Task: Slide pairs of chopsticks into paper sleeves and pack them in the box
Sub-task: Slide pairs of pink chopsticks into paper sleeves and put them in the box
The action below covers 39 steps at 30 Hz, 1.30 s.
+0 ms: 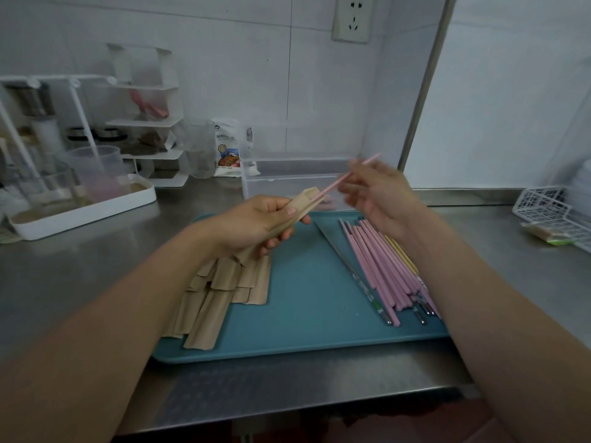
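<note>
My left hand (pixel 256 223) grips a brown paper sleeve (pixel 299 207) above the teal tray (pixel 307 330), its open mouth pointing up and right. My right hand (pixel 380 193), blurred, pinches a pink chopstick (pixel 335 183) whose lower end sits in the sleeve's mouth. A pile of pink chopsticks (pixel 380 270), with a few metal-tipped ones, lies on the tray's right side. Several empty paper sleeves (pixel 224 289) are fanned out on the tray's left side. A clear plastic box (pixel 287 180) stands behind the tray.
A white tray (pixel 80 212) with clear cups and a white rack stands at the back left on the steel counter. A food packet (pixel 228 148) leans against the wall. A white wire basket (pixel 556 212) sits at the far right.
</note>
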### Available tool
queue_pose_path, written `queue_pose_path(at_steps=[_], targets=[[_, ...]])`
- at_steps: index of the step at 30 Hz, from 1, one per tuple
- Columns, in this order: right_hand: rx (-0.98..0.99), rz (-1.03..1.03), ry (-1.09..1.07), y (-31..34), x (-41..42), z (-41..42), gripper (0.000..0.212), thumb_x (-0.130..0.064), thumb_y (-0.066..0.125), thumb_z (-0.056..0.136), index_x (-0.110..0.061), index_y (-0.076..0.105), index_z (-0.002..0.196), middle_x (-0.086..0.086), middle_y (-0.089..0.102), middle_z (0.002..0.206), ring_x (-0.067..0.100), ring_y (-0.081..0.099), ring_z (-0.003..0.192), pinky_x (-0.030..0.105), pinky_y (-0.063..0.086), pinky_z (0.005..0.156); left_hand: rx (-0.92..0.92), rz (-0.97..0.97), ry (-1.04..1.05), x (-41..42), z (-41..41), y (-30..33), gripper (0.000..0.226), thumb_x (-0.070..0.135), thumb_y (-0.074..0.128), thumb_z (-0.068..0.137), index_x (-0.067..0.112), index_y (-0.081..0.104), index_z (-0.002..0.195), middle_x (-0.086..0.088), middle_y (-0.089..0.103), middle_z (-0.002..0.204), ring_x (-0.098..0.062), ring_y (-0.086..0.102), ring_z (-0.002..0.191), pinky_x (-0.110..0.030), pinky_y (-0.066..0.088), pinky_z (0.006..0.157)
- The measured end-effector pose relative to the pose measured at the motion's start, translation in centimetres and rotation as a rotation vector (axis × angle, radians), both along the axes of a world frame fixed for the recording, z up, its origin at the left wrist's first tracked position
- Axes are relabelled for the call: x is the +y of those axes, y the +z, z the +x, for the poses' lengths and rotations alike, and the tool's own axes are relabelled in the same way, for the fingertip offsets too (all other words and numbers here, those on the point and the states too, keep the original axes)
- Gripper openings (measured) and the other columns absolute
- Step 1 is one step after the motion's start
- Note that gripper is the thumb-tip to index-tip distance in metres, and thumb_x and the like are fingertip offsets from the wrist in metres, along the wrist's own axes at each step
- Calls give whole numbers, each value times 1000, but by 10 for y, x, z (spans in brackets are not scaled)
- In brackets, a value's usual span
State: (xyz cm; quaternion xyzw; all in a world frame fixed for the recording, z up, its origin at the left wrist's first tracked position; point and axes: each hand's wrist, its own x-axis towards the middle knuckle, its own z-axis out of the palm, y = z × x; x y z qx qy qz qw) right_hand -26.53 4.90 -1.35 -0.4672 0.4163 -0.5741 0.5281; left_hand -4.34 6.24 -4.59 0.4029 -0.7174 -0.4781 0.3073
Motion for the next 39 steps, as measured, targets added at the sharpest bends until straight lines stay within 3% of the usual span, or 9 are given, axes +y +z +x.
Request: queue_pose_path(at_steps=[2, 4, 9, 18, 22, 25, 27, 29, 39], targets=[[40, -82, -288, 3, -7, -9, 36, -9, 62, 97, -10, 49, 130, 11, 69, 94, 19, 68, 78, 24, 57, 67, -16, 0, 11, -1, 1, -1, 31, 30, 39, 104, 13, 64, 110, -3, 48, 69, -9, 39, 47, -20, 36, 41], [126, -141, -367, 2, -10, -12, 29, -8, 60, 98, -5, 56, 126, 12, 71, 97, 19, 71, 80, 22, 57, 67, -28, 6, 17, -1, 1, -1, 31, 30, 39, 105, 12, 64, 111, -3, 48, 69, -8, 40, 47, -20, 36, 41], [240, -167, -209, -4, -4, -1, 20, -12, 60, 98, 1, 72, 107, 16, 73, 92, 20, 71, 79, 27, 60, 70, 13, 24, 31, 0, -1, 1, 33, 28, 38, 105, 7, 61, 114, -2, 48, 68, -8, 39, 46, -20, 35, 41], [450, -147, 129, -5, 5, 5, 29, -17, 50, 104, 0, 69, 118, 25, 69, 113, 22, 65, 88, 24, 54, 67, 73, 68, 22, 1, -3, 1, 31, 26, 38, 105, 9, 62, 112, -1, 47, 66, -8, 36, 45, -19, 33, 40], [513, -143, 73, -4, 4, 1, 26, -24, 56, 101, -6, 72, 111, 16, 73, 103, 20, 66, 80, 27, 54, 64, 96, 74, 16, 0, -3, 0, 30, 24, 37, 105, 8, 61, 112, -2, 47, 66, -8, 38, 44, -20, 33, 40], [989, -185, -223, 1, -1, -20, 27, -32, 71, 90, -7, 73, 82, 11, 73, 77, 17, 63, 62, 23, 50, 53, 109, 84, 40, -3, -2, 0, 27, 22, 38, 105, 9, 60, 114, -2, 52, 67, -10, 45, 47, -21, 40, 43], [1320, -45, -179, 6, 1, -35, 33, -35, 78, 82, -9, 65, 67, 5, 66, 64, 13, 58, 54, 23, 45, 49, 127, 98, 68, -4, -2, -1, 24, 20, 39, 105, 10, 59, 113, -3, 55, 68, -11, 49, 50, -23, 44, 44], [1429, 123, -28, 8, 6, -39, 32, -32, 81, 80, -11, 64, 63, -1, 63, 53, 9, 55, 45, 22, 44, 49, 134, 100, 86, -5, -1, -2, 22, 19, 39, 105, 11, 58, 111, -3, 56, 69, -12, 50, 51, -24, 45, 45], [1292, 230, -9, 1, 4, -33, 20, -13, 80, 82, -4, 64, 74, 1, 62, 46, 7, 53, 35, 24, 47, 45, 91, 92, 89, -7, 0, -6, 24, 19, 40, 105, 10, 58, 116, -5, 62, 79, -11, 51, 53, -23, 46, 46]])
